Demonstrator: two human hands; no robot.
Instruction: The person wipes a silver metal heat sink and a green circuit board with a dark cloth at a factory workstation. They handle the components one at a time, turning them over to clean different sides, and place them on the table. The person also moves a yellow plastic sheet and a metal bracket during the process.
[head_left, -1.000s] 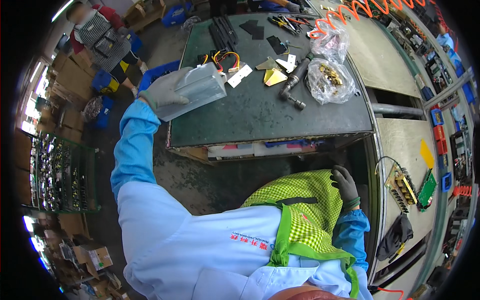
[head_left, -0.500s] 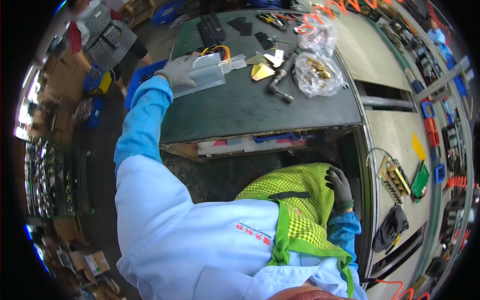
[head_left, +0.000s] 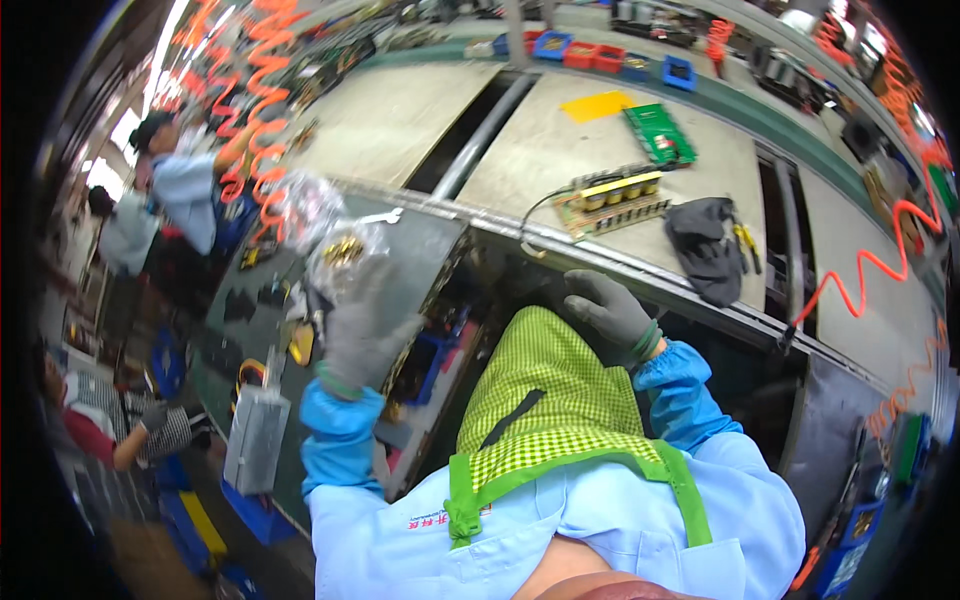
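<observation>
My left hand point(head_left: 362, 340), in a grey glove, is raised over the green-topped bench point(head_left: 405, 235), its fingers spread and a little smeared by motion. It holds nothing that I can see. Just beyond its fingers lies a clear plastic bag of brass-coloured parts point(head_left: 343, 250). My right hand point(head_left: 603, 308), also gloved in grey, hovers in front of the line's metal edge with fingers apart and nothing in it. Past it on the pale board rest a circuit board with yellow-topped components point(head_left: 617, 200), a green circuit board point(head_left: 660, 135) and a black cloth-like item point(head_left: 703, 248).
A grey metal box point(head_left: 257, 440) stands at the bench's left end. A wrench point(head_left: 380, 217) lies near the plastic bag. Coiled orange air hoses point(head_left: 265, 100) hang at the left, and another orange hose point(head_left: 880, 275) crosses the right. Other people point(head_left: 185, 185) work at the left.
My view and body have turned to the right, toward the line. My left hand has come off the grey metal box. My right hand has moved from beside my apron toward the line's edge.
</observation>
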